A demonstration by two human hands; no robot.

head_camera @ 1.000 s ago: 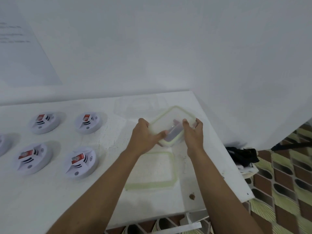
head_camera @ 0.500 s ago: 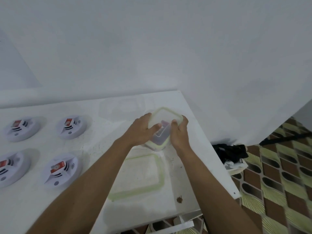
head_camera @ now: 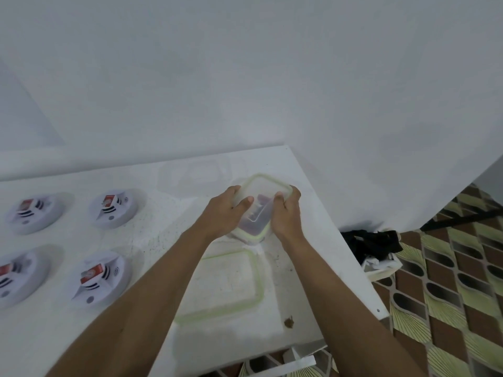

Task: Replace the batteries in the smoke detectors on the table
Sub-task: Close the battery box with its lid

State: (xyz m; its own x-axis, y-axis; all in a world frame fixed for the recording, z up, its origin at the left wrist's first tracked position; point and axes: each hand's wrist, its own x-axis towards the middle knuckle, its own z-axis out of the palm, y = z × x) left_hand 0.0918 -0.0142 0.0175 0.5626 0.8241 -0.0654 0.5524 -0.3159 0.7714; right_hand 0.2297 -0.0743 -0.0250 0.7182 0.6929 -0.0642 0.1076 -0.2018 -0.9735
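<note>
**Hands.** Both forearms reach forward over the white table [head_camera: 40, 330] and meet at its far right part. The left hand [head_camera: 224, 212] and right hand [head_camera: 285, 217] are each clamped on opposite sides of the clear container [head_camera: 254, 216]. Their fingers are curled round its walls and both thumbs lie on the near side. The container's near lower edge touches the table and it tilts toward the camera. Its green-edged lid [head_camera: 261, 186] sits at the raised top, between the fingertips.

**Obscured.** It cannot be told whether this lid is sealed, lifted or free of the container. The contents show only as a dark blur through the wall. The left forearm covers the left side of a loose lid [head_camera: 228, 281] that lies flat on the table just in front of the container. The nearest-left detector is cut by the frame edge.

**Surroundings.**
- A plain white wall [head_camera: 245, 77] stands behind the table.
- A patterned floor [head_camera: 449, 308] shows to the right.
- Four smoke detectors [head_camera: 114, 208] lie in two rows on the table's left part, well apart from the hands. Each shows a red-and-white piece on top.
- A faint second clear box [head_camera: 196, 172] sits near the back edge.
- A black bundle [head_camera: 373, 242] lies on the floor beside the table.
- A small brown speck [head_camera: 289, 322] marks the near right corner.
</note>
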